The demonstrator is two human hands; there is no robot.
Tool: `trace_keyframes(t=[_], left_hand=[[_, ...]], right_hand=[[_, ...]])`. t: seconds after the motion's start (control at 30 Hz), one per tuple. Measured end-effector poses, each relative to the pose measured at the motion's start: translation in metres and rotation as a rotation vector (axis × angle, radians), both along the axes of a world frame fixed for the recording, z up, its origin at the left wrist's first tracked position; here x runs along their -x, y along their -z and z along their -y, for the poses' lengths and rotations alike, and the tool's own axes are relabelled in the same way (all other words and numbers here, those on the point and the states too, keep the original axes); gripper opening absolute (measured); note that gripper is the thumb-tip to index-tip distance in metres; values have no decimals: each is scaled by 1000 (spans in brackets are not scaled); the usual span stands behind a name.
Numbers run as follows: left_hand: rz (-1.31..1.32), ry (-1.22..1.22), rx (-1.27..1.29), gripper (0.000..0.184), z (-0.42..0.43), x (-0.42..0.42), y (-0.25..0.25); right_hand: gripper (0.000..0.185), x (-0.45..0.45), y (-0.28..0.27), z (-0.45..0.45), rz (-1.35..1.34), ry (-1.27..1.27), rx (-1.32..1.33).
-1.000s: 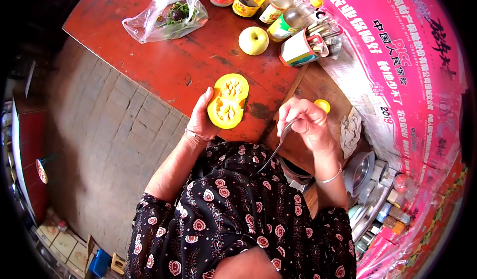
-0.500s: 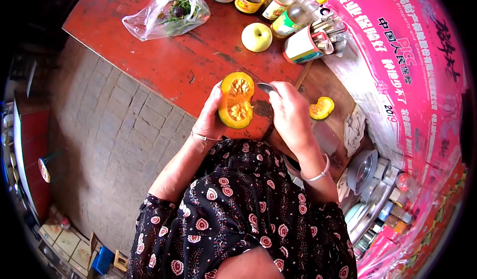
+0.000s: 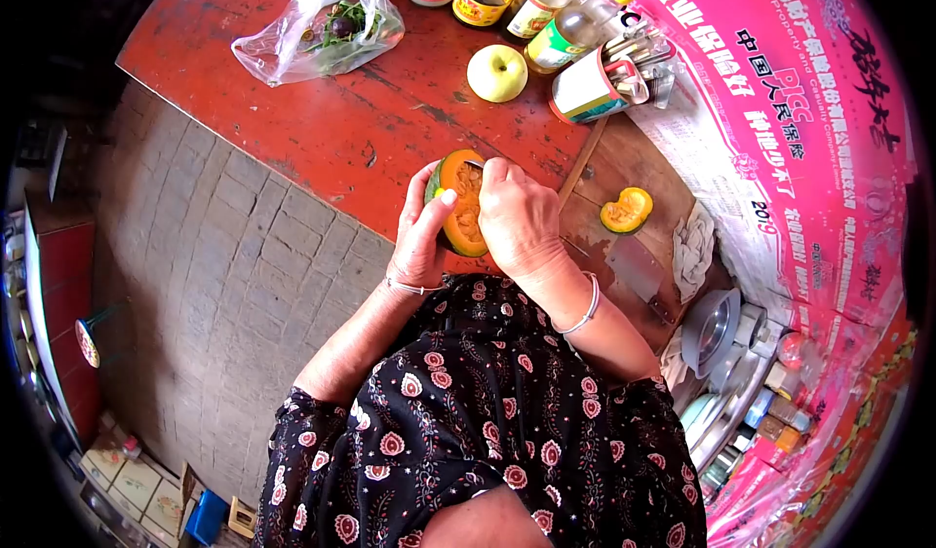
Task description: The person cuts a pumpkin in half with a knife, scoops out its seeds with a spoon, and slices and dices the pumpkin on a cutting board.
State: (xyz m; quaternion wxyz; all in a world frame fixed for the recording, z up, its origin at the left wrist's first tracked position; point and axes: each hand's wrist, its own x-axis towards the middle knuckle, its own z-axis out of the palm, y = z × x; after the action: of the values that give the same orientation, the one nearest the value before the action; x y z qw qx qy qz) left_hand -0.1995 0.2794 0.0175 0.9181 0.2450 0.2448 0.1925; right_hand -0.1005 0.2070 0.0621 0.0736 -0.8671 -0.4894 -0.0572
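We see work partway along: the orange-fleshed, green-rinded pumpkin piece (image 3: 466, 218) is already cut open, and stringy pulp remains in its hollow; how much is loosened, we cannot tell. A smaller, curved yellow-orange pumpkin chunk (image 3: 627, 211) lies apart on the brown wooden surface (image 3: 616, 158). The larger piece is held up at the near edge of the red painted table (image 3: 322, 138), the left hand (image 3: 421, 236) curled around its rind, thumb at the rim. We find the right hand (image 3: 522, 218) closed on a grey metal utensil (image 3: 475, 164), mostly hidden, its visible end at the cut face.
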Motion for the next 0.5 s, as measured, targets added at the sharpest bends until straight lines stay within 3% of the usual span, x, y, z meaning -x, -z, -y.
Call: trace_keyframes(t=[0.17, 0.4, 0.5], left_hand=[[-35, 3, -63, 53, 4, -2, 1], [-141, 52, -269, 47, 3, -4, 3], [-72, 90, -92, 44, -1, -6, 8]], right_hand=[[9, -1, -1, -4, -88, -1, 31], [11, -25, -10, -4, -343, -195, 183], [10, -33, -10, 1, -328, -298, 241]])
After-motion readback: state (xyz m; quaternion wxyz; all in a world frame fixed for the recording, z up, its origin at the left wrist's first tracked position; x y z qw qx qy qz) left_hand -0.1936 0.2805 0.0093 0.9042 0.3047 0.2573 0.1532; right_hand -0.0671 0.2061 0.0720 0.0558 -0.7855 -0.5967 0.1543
